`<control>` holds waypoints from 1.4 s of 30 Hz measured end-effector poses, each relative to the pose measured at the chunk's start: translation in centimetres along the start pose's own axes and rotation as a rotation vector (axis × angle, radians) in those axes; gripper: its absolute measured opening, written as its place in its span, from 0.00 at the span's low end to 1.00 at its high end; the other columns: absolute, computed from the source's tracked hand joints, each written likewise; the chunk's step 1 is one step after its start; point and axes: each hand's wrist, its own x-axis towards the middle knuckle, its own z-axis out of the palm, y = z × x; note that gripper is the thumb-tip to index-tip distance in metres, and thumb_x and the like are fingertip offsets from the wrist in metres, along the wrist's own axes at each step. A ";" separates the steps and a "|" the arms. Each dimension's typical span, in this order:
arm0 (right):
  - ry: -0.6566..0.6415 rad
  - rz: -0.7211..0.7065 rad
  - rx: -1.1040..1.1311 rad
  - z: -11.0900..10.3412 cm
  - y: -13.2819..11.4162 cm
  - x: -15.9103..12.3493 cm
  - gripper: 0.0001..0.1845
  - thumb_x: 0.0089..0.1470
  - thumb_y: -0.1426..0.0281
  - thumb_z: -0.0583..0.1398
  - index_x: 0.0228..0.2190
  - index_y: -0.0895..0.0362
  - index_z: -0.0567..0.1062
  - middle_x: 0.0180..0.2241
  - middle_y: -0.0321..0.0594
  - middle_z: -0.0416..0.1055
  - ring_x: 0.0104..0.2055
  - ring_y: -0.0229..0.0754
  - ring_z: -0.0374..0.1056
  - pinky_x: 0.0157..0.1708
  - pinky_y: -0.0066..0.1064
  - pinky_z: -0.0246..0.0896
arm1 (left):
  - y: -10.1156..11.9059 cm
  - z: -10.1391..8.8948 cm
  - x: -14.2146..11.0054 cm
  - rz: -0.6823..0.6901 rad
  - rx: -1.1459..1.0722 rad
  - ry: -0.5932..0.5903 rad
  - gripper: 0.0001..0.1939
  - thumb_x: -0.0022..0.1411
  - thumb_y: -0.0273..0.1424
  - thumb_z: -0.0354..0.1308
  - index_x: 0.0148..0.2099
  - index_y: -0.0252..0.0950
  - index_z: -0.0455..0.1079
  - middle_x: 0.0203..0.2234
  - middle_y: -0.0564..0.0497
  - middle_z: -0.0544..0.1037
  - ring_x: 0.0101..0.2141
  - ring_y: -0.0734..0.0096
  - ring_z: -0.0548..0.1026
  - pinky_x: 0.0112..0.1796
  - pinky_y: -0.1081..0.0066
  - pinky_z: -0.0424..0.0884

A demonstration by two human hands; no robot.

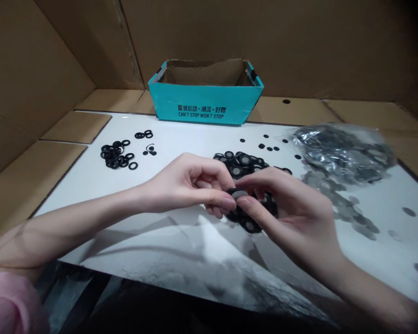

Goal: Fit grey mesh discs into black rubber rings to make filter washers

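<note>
My left hand (191, 188) and my right hand (285, 208) meet over the middle of a white sheet (181, 139). Together their fingertips pinch one small black rubber ring with a grey disc in it (237, 194). Both hands are closed on it. Right behind and under them lies a heap of black rings fitted with grey discs (242, 162). A smaller pile of plain black rings (116, 155) lies at the far left of the sheet.
A teal cardboard box (205, 104), open at the top, stands at the back. A clear plastic bag of grey discs (341, 150) lies at the right, with loose discs (348, 208) spilled beside it. Brown cardboard walls surround the sheet.
</note>
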 end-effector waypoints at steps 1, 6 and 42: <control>-0.035 -0.035 -0.032 0.0 0.1 0.1 0.02 0.56 0.70 0.61 0.31 0.52 0.73 0.27 0.36 0.72 0.28 0.39 0.68 0.27 0.32 0.63 | 0.0 0.0 0.0 -0.003 -0.004 -0.006 0.04 0.56 0.24 0.65 0.32 0.31 0.72 0.22 0.53 0.78 0.25 0.78 0.78 0.30 0.81 0.76; -0.105 -0.094 -0.076 0.0 0.2 0.2 0.10 0.59 0.73 0.56 0.26 0.53 0.70 0.22 0.34 0.67 0.23 0.36 0.63 0.22 0.28 0.58 | 0.1 0.2 0.1 -0.044 -0.009 -0.012 0.04 0.58 0.25 0.64 0.32 0.32 0.72 0.22 0.54 0.78 0.25 0.78 0.78 0.29 0.81 0.75; -0.140 -0.131 0.160 -0.1 0.1 -0.2 0.10 0.57 0.78 0.58 0.25 0.56 0.71 0.21 0.34 0.69 0.24 0.33 0.64 0.23 0.26 0.61 | 1.4 -0.2 -0.3 -0.147 0.149 -0.199 0.08 0.61 0.28 0.62 0.31 0.31 0.67 0.18 0.54 0.76 0.21 0.80 0.75 0.24 0.84 0.72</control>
